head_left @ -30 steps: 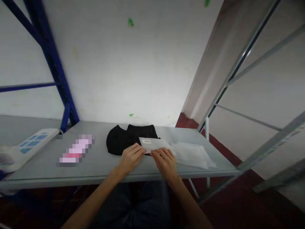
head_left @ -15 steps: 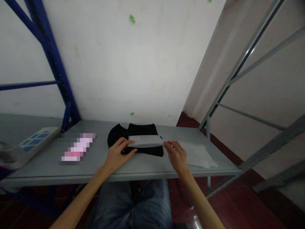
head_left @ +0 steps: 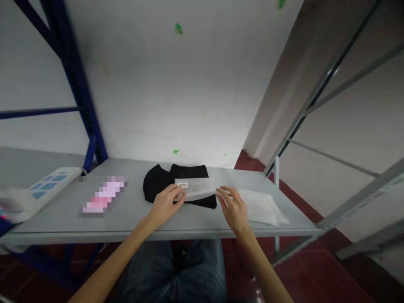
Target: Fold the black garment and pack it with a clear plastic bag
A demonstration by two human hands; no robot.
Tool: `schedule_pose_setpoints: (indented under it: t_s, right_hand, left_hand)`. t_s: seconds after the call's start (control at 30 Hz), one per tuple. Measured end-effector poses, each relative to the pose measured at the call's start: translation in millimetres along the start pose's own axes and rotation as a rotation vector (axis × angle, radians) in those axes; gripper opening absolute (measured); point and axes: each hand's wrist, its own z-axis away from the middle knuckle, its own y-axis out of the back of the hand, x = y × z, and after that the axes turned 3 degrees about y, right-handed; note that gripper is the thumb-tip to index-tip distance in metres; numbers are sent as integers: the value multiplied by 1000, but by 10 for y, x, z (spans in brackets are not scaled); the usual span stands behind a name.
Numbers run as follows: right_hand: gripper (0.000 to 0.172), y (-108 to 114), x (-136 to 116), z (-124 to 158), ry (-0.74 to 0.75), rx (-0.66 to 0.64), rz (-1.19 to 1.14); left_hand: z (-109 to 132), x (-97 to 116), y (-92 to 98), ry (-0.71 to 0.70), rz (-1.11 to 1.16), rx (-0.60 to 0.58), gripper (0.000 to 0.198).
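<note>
A folded, translucent plastic bag (head_left: pixel 199 187) with a small white label (head_left: pixel 182 185) lies across a black fabric item (head_left: pixel 156 182), which has a rounded part on its left. My left hand (head_left: pixel 166 203) pinches the near left part of the bag between thumb and fingers. At the bag's right end, my right hand (head_left: pixel 232 207) has its thumb and fingertips closed on the corner. Part of the black fabric is covered by the bag and by my left fingers.
More translucent bags (head_left: pixel 260 205) lie flat on the grey table (head_left: pixel 132 227) to the right of my right hand. A pixelated pink item (head_left: pixel 104 195) and a white power strip (head_left: pixel 52 185) are on the left. Behind stands a white wall (head_left: pixel 176 97), with blue and grey metal posts either side.
My left hand has shifted slightly right, and its thumb has closed against the fingers on the bag. The bag's left end has moved a little right. My right hand stays nearly in place.
</note>
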Motion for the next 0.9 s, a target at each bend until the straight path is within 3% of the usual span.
schedule_pose_setpoints:
  t_s: [0.13, 0.3, 0.5, 0.63, 0.9]
  right_hand:
    - [28, -8, -227, -140, 70, 17, -58]
    - [27, -231, -524, -452, 113, -207, -48]
    - [23, -503, -697, -685, -15, -280, 22]
    - [19, -606, -747, -791, -49, -361, 57]
    - [51, -748, -797, -980, -3, -427, 48]
  left_hand:
    - [-71, 35, 2, -112, -136, 74, 15]
    - [-128, 30, 5, -211, -335, 116, 18]
    - [-160, -16, 37, -132, -427, 236, 21]
    - [-183, -56, 38, -85, -434, 238, 21]
    - [-171, -87, 39, 34, -424, 259, 19]
